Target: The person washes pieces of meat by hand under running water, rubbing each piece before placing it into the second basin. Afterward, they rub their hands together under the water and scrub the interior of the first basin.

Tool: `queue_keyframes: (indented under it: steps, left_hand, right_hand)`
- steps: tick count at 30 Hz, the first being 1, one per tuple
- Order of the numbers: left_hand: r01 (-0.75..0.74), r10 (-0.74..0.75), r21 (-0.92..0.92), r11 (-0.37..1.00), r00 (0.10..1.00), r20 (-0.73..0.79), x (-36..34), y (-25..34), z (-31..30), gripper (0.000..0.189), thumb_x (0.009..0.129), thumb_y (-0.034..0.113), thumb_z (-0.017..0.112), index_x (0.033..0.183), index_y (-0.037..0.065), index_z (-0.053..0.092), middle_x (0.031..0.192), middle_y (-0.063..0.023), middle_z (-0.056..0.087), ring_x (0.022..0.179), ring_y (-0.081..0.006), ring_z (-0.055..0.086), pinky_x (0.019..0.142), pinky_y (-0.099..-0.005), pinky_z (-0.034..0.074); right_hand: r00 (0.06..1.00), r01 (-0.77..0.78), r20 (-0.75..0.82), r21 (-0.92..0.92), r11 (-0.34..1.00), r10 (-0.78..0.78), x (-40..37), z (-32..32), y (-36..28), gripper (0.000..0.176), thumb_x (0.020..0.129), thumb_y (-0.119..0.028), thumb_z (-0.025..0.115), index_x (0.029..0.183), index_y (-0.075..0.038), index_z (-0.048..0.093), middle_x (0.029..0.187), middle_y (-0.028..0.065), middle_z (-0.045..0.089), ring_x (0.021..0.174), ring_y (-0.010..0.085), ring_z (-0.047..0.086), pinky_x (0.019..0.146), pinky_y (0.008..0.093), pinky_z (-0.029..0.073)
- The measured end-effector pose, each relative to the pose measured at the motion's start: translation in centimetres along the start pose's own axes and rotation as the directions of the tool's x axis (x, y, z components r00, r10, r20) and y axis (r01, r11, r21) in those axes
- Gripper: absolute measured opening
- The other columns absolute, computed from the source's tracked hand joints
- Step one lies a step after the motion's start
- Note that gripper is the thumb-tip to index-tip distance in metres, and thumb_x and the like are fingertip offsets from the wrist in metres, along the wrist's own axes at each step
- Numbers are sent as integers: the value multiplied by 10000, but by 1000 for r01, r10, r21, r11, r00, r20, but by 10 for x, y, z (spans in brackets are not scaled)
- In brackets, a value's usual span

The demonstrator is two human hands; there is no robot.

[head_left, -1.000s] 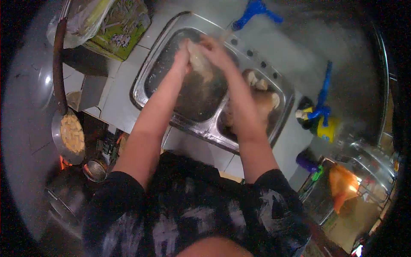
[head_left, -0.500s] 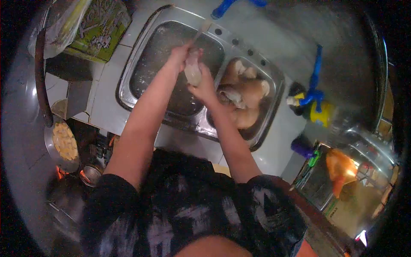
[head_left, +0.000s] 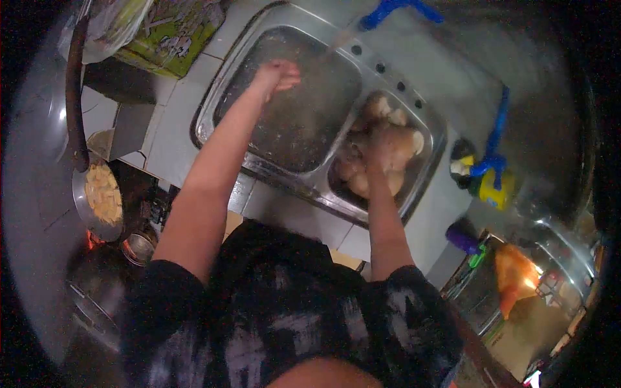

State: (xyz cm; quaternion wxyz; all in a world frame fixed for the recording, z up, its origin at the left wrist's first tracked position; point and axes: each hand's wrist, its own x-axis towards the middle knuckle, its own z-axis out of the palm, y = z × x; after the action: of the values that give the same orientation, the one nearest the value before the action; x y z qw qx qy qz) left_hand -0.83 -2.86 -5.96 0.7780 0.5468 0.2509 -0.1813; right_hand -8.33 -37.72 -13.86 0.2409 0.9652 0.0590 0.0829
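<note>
My left hand (head_left: 279, 77) hangs over the left basin (head_left: 304, 167) of a metal sink, its fingers stretched out and nothing in it. Right of it, my right hand (head_left: 375, 154) reaches into the right basin (head_left: 396, 218). That basin holds a heap of pale pieces that look like raw chicken (head_left: 398, 145). Blur and the similar colour hide my right fingers among the pieces, so I cannot see whether they grip one. A blurred stream of water (head_left: 337, 44) falls into the left basin from the blue faucet (head_left: 398, 10).
On the left, a pan of cut yellowish pieces (head_left: 103, 194) stands by a small pot (head_left: 139, 247), with a flame near them. A green box (head_left: 171, 39) sits at the upper left. Blue tubing (head_left: 497, 129) and a yellow-labelled container (head_left: 495, 191) stand right of the sink.
Both hands held a pale piece over the left basin. My right hand has moved right and down into the right basin; my left hand stays over the left basin without the piece.
</note>
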Motion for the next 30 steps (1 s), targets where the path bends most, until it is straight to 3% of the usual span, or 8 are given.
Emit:
queue_keyframes:
  steps: [2, 6, 12, 18, 21, 23, 25, 30]
  left_hand:
    - [5, -3, 32, 999, 998, -61, -8, -21, -17, 229, 857, 139, 407, 968, -1, 551, 887, -101, 612, 796, -177, 610, 651, -269, 490]
    - [-16, 25, 113, 993, 996, -85, -15, -73, -51, 200, 823, 123, 465, 953, 2, 557, 827, -87, 616, 725, -167, 615, 598, -257, 478]
    - [98, -56, 173, 980, 971, -232, -51, -89, -89, 216, 817, 147, 482, 923, -34, 535, 754, -110, 604, 652, -168, 610, 531, -263, 478]
    - [139, -113, 68, 988, 948, -299, -64, -99, -107, 214, 832, 161, 442, 891, -36, 503, 732, -149, 598, 646, -223, 620, 466, -316, 501]
    - [-53, 115, 645, 763, 992, -56, -50, -116, -111, 345, 822, 254, 500, 1010, -36, 495, 793, -167, 608, 765, -257, 613, 625, -344, 498]
    - [-102, 150, 841, 531, 988, 26, -65, -86, -75, 413, 809, 281, 532, 1071, -34, 478, 831, -170, 610, 814, -260, 604, 692, -343, 487]
    - [-120, 51, 556, 822, 989, 137, -81, -61, -37, 626, 745, 350, 621, 1225, 16, 397, 1148, -148, 511, 1026, -245, 508, 876, -332, 393]
    - [-395, 375, 392, 831, 918, 130, -61, -47, 18, 495, 766, 339, 603, 1123, 17, 487, 1111, -113, 524, 1009, -191, 498, 856, -303, 393]
  right_hand:
    - [946, 191, -318, 378, 906, -66, 21, -86, -32, 386, 711, -249, 565, 1031, -45, 496, 954, 181, 543, 845, 332, 537, 708, 412, 429]
    - [671, -128, 619, 640, 758, -409, 41, -57, -123, 456, 740, -327, 563, 1054, -6, 486, 1056, 232, 515, 936, 345, 536, 772, 421, 438]
    - [774, -480, 628, 669, 567, -86, 28, -34, -189, 412, 744, -283, 553, 1056, -18, 504, 1015, 218, 551, 918, 344, 553, 776, 415, 449]
    - [773, 35, 358, 800, 599, -524, 25, 9, -194, 453, 757, -280, 554, 1141, -62, 455, 1113, 174, 504, 973, 320, 528, 779, 409, 448]
    - [807, -278, 498, 796, 538, -319, 35, -37, -170, 405, 775, -283, 551, 1111, -71, 476, 1099, 138, 513, 954, 298, 530, 754, 410, 466]
    - [401, -895, 757, 205, -396, -515, 38, -45, -155, 453, 781, -428, 504, 1122, -131, 471, 1088, 122, 517, 985, 292, 512, 713, 393, 495]
    - [472, -840, 687, 160, -518, -553, 47, -58, -144, 423, 797, -431, 490, 1101, -137, 477, 1074, 110, 520, 963, 283, 521, 680, 388, 502]
    - [523, -776, 608, 51, -628, -597, 80, -115, -113, 395, 835, -434, 447, 1068, -118, 485, 1005, 90, 551, 854, 251, 561, 637, 381, 511]
